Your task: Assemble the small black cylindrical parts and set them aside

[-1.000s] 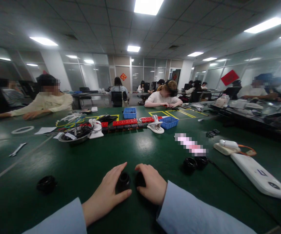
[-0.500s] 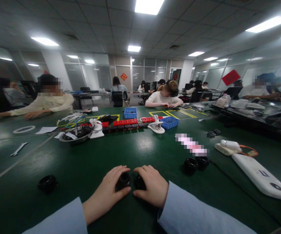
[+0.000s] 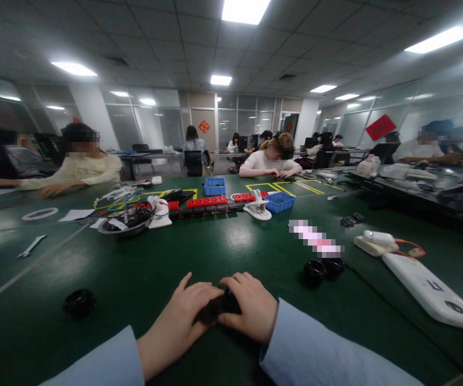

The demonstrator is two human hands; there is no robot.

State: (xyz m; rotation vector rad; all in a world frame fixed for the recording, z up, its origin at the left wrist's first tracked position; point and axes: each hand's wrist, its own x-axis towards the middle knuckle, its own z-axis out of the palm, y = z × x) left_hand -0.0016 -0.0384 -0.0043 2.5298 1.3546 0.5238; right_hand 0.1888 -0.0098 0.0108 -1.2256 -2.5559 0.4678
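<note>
Low over the green table [image 3: 135, 284], my two hands are nearly together. The fingers and thumb of my left hand [image 3: 175, 316] curl round a black round part [image 3: 210, 311], smeared by motion. My right hand [image 3: 253, 306] grips a second black round part [image 3: 230, 303], mostly hidden under its fingers. These two parts meet or almost meet between my hands; whether they touch I cannot tell. A similar black ring-shaped part [image 3: 79, 304] lies off to the left. On the right sit two more, one black ring [image 3: 314, 273] beside another [image 3: 334, 267].
To the right lie a white power bank or phone-like device [image 3: 428, 287] and a black cable [image 3: 388, 300]. A wrench [image 3: 32, 246] is at left. Farther back stand a metal bowl [image 3: 125, 231], red socket strips [image 3: 206, 201], white clamps [image 3: 258, 208] and a blue bin [image 3: 279, 202]. Co-workers sit beyond.
My left hand has shifted its black part rightward, up to the one in my right hand, and its index finger now reaches over the top. My right hand stays in place.
</note>
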